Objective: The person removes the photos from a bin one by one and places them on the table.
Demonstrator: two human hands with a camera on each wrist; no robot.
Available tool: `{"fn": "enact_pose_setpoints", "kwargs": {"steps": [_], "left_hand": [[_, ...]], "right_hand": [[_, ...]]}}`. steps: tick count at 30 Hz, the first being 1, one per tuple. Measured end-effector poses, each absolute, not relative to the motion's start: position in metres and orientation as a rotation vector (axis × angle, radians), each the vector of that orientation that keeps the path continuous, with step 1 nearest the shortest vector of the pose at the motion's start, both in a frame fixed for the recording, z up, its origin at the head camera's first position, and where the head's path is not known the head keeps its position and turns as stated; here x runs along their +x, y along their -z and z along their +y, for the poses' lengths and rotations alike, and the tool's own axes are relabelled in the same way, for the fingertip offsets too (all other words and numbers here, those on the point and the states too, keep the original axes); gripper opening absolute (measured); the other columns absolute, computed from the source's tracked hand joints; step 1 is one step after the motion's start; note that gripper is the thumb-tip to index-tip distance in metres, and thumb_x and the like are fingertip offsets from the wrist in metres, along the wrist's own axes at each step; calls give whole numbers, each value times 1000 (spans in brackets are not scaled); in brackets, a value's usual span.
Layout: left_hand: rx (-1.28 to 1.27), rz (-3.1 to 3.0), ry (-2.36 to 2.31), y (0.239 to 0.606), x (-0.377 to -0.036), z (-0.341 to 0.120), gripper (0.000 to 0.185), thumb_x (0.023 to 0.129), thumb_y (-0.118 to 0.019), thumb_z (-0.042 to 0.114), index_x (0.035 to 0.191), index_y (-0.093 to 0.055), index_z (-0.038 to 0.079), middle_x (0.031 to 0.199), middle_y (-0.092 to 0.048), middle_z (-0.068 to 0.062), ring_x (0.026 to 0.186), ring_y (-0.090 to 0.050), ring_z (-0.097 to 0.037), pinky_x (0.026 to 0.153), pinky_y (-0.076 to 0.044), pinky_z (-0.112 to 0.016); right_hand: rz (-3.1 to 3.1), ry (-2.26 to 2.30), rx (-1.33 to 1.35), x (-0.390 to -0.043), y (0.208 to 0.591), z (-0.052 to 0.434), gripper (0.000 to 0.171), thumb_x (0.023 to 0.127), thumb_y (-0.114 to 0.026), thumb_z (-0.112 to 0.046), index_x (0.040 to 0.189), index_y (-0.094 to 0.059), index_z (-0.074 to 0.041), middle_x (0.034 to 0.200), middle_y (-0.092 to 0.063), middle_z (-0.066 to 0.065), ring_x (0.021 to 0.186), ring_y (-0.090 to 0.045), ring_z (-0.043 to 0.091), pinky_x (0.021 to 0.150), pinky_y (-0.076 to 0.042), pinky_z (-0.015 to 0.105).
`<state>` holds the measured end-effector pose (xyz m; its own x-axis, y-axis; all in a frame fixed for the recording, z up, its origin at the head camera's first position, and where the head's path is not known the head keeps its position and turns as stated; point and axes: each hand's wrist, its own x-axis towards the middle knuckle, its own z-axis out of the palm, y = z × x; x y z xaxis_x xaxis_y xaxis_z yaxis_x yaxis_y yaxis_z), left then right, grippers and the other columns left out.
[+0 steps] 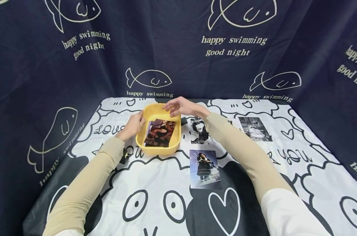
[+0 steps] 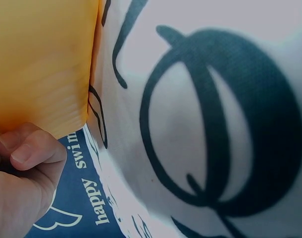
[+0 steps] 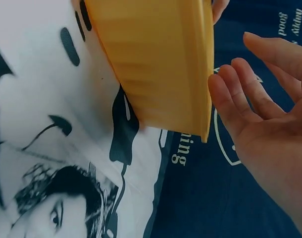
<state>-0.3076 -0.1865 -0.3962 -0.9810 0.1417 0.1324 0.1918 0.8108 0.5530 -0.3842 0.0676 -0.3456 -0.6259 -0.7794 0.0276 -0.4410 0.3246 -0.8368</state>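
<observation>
A yellow plastic tub (image 1: 157,151) stands toward the back of the table, left of centre, with a few overlapping photo prints inside; a dark reddish one (image 1: 160,132) lies uppermost. My left hand (image 1: 133,125) holds the tub's left rim, its fingers bent at the edge in the left wrist view (image 2: 32,171). Over the back right corner hovers my right hand (image 1: 182,106), fingers loosely spread. The right wrist view shows that hand (image 3: 270,119) holding nothing, fingertips close to the tub's rim.
Right of the tub lies a black-and-white portrait print (image 1: 198,131), partly under my right forearm in view. A colour print of a couple (image 1: 205,168) lies nearer me, and another grey print (image 1: 256,129) farther right. A dark blue fish-patterned curtain (image 1: 184,65) hangs behind.
</observation>
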Motion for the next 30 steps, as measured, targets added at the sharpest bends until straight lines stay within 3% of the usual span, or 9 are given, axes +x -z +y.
{"fn": "enact_pose_setpoints", "kwargs": {"steps": [11, 15, 21, 30], "left_hand": [[-276, -2904, 911, 395, -308, -186, 54, 98, -37, 7, 149, -25, -9, 127, -56, -32, 77, -60, -28, 70, -54, -37], [-278, -2900, 916, 395, -308, -186, 54, 98, -37, 6, 148, -26, -10, 120, -58, -32, 71, -59, -26, 65, -54, -35], [-282, -2899, 913, 396, -309, -186, 53, 98, -38, 5, 147, -26, -11, 107, -61, -32, 65, -56, -23, 60, -51, -31], [-284, -2900, 921, 397, -310, -187, 54, 98, -38, 5, 148, -26, -10, 115, -60, -32, 68, -58, -24, 61, -53, -32]], "right_hand": [[2305, 1004, -998, -399, 352, 44, 51, 80, -68, 8, 129, -61, -4, 124, -62, 20, 104, -65, 31, 91, -54, 35], [2347, 926, -1003, -402, 353, 39, 52, 80, -67, 9, 130, -60, -5, 126, -62, 21, 106, -64, 31, 93, -53, 36], [2396, 807, -1000, -406, 355, 32, 55, 78, -67, 11, 130, -61, -6, 123, -63, 18, 99, -61, 24, 85, -51, 29], [2457, 521, -1025, -407, 353, 26, 58, 77, -71, 5, 131, -61, -11, 116, -59, 18, 98, -53, 20, 80, -44, 27]]}}
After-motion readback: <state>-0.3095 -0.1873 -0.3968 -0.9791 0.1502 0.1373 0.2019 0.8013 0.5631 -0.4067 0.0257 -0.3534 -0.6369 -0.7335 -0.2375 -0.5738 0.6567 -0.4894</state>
